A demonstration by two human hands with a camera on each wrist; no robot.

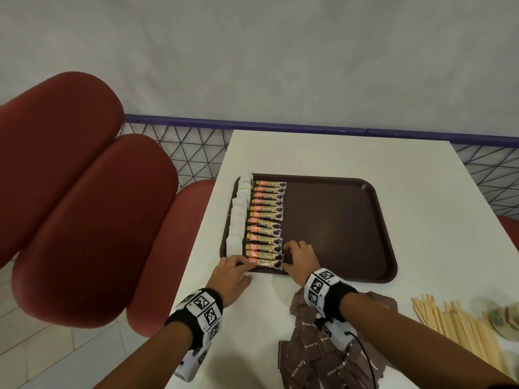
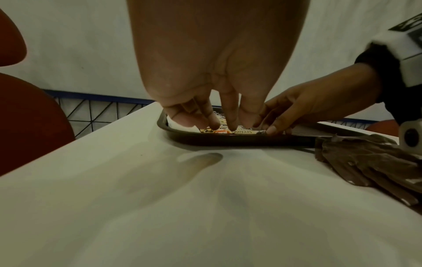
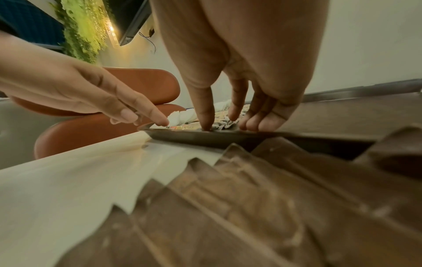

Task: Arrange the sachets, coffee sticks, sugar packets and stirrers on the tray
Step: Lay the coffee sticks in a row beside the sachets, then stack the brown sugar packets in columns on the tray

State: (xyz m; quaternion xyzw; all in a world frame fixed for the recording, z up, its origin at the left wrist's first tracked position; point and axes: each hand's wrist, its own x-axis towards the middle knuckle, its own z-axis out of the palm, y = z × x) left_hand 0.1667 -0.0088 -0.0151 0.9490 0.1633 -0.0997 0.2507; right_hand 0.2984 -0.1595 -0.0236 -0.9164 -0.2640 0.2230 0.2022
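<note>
A dark brown tray (image 1: 337, 228) lies on the white table. Along its left edge runs a column of white sachets (image 1: 237, 217), and beside it a column of several coffee sticks (image 1: 266, 214). The nearest coffee stick (image 1: 266, 262) lies at the tray's front rim. My left hand (image 1: 238, 263) touches its left end with straight fingertips (image 2: 213, 124). My right hand (image 1: 289, 258) touches the right ends of the nearest sticks with its fingertips (image 3: 206, 124). Neither hand grips anything. Brown sugar packets (image 1: 323, 346) and wooden stirrers (image 1: 455, 324) lie on the table in front of the tray.
The right two thirds of the tray hold nothing. A pale dish (image 1: 502, 318) sits at the table's right edge. Red cushioned seats (image 1: 84, 220) stand left of the table, with a blue wire railing (image 1: 196, 147) behind.
</note>
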